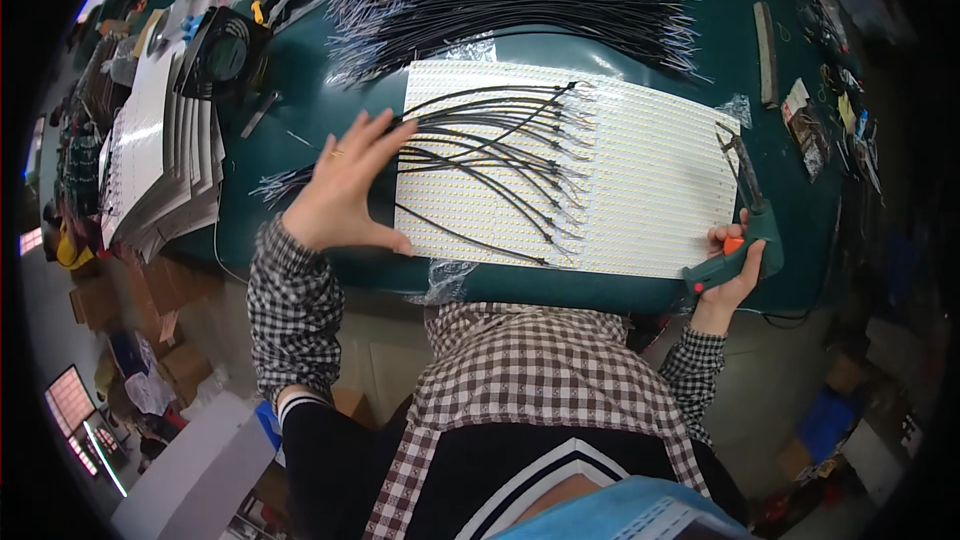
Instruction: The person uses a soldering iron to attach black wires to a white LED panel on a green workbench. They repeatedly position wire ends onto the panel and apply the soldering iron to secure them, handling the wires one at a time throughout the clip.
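Note:
A white LED board sheet with rows of small yellowish dots lies on the green tabletop. Several thin black cables fan across its left half, their stripped ends near a middle column of the board. My left hand is open, thumb and fingers spread, above the cables at the board's left edge; whether the fingertips touch them I cannot tell. At the board's right edge, my right hand grips a green soldering gun with an orange trigger. Its metal tip points away from me, over the board's far right corner.
Bundles of black cables lie along the far side. A stack of white sheets stands at the left, beside a coil of black wire. A narrow bar and a small packet lie at the right.

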{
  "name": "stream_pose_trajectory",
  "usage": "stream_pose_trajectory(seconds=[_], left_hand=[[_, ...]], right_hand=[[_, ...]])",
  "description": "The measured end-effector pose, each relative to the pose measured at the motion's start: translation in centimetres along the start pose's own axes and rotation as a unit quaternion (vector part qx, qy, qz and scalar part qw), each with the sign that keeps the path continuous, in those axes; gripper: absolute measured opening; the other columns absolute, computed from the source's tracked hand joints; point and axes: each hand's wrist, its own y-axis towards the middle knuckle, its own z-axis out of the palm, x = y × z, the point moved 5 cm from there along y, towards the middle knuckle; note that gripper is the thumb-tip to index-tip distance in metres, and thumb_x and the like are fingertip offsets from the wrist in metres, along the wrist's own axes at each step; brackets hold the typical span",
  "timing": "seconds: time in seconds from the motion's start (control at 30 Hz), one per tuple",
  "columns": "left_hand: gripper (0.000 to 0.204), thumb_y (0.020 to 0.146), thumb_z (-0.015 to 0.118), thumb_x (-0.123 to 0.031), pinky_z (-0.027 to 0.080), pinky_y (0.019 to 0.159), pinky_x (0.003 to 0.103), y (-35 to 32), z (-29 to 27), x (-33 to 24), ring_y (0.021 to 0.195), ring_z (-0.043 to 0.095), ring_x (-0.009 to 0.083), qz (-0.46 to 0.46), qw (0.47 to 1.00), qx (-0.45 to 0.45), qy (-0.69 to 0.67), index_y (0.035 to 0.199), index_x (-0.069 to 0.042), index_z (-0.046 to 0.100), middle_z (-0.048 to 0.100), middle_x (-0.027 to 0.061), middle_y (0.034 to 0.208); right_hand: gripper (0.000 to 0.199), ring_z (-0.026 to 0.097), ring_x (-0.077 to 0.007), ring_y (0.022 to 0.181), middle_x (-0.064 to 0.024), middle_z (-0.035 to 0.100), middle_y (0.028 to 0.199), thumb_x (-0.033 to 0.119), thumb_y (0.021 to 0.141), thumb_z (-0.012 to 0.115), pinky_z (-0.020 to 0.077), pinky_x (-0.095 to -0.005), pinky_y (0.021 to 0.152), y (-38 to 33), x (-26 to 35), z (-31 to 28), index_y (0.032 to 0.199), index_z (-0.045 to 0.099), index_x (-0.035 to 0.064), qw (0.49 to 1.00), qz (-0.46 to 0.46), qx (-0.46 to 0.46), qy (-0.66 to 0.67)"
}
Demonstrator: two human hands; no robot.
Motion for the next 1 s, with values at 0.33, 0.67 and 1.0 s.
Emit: stream_pose_trajectory(seconds=[0.33, 0.67, 1.0], left_hand=[[0.054, 0.066, 0.068, 0.001, 0.050, 0.086, 0.044, 0.6, -0.2, 0.8, 0.100, 0.058, 0.0366, 0.021, 0.989, -0.140, 0.031, 0.118, -0.002, 0.055, 0.057, 0.0158, 0.108], [0.023, 0.079, 0.068, -0.017, 0.049, 0.074, 0.034, -1.5, 3.0, 2.3, 0.076, 0.059, 0.0255, -0.238, 0.885, -0.190, -0.351, 0.092, 0.000, 0.057, 0.058, 0.0122, 0.083], [0.040, 0.075, 0.085, -0.026, 0.046, 0.060, 0.026, -1.4, 4.3, 2.1, 0.064, 0.055, 0.0097, -0.294, 0.921, -0.170, -0.192, 0.089, 0.002, 0.060, 0.063, 0.0038, 0.073]], right_hand=[[0.056, 0.061, -0.0187, 0.090, -0.0064, 0.063, 0.096, 0.042, 0.101, 0.052, 0.0523, -0.0381, 0.085, 0.2, -0.2, -0.4, 0.134, 0.048, -0.0039, 0.999, 0.020, 0.002, 0.033], [0.055, 0.062, -0.0196, 0.089, -0.0060, 0.064, 0.095, 0.043, 0.101, 0.051, 0.0537, -0.0393, 0.085, -0.2, -0.3, 0.5, 0.133, 0.049, -0.0028, 0.997, 0.024, -0.005, 0.070], [0.057, 0.064, -0.0222, 0.088, -0.0056, 0.064, 0.094, 0.043, 0.099, 0.055, 0.0528, -0.0409, 0.087, -0.9, -0.3, 1.8, 0.133, 0.050, -0.0017, 0.996, 0.033, -0.004, 0.078]])
